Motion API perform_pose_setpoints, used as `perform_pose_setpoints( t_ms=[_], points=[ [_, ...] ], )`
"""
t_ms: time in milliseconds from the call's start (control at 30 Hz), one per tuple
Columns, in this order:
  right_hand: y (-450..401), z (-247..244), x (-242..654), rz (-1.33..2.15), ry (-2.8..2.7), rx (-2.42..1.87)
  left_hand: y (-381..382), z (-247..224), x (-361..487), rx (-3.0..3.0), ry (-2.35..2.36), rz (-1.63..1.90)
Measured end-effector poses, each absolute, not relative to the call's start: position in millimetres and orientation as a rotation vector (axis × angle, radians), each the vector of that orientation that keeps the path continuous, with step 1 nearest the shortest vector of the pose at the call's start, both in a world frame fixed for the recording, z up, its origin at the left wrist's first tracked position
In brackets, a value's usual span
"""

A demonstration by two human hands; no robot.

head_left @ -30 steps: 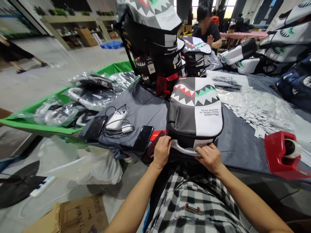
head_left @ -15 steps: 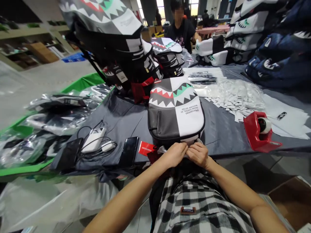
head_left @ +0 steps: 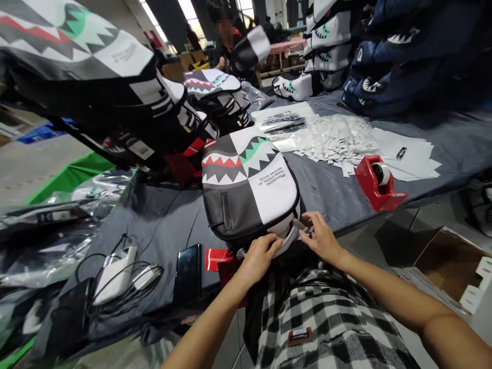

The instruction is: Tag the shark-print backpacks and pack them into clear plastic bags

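Observation:
A small black-and-white backpack (head_left: 246, 187) with a printed shark mouth lies front up at the table edge, its near end towards me. My left hand (head_left: 261, 256) is closed at that end, thumb and fingers pinching a pale, crumpled strip of wrapping (head_left: 289, 242). Just right of the strip, my right hand (head_left: 323, 238) has its thumb and fingers apart; whether the thumb touches the strip I cannot tell. A red tag (head_left: 217, 259) lies by the bag's left corner.
Stacked shark-print backpacks (head_left: 111, 61) rise at the left. A phone (head_left: 188, 271) and a white charger with cables (head_left: 115, 274) lie nearer. To the right are a red tape dispenser (head_left: 378, 187), white slips (head_left: 342, 138) and dark blue bags (head_left: 400, 66). Someone (head_left: 226, 46) handles a bag beyond.
My hands were together at the bag's near end; now they are apart, with the pale strip showing between them. My view has turned right, and the co-worker's bag is lifted.

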State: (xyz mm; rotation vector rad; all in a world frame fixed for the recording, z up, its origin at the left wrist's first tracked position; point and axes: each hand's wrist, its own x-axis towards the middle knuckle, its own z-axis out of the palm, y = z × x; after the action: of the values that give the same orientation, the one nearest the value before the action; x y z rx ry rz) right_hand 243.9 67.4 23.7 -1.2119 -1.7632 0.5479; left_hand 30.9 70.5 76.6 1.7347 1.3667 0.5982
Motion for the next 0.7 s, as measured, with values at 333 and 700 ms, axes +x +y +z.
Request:
perform_pose_setpoints(
  t_ms=[333,700],
  points=[
    [97.8,-10.3,246.1,0.575,-1.813,-1.179,55.3,65.0,32.5,1.862,1.478,0.791],
    [86.2,27.1,248.7,1.133,-1.51,-1.247,51.2,62.6,33.1,1.82,1.418,0.954]
  ],
)
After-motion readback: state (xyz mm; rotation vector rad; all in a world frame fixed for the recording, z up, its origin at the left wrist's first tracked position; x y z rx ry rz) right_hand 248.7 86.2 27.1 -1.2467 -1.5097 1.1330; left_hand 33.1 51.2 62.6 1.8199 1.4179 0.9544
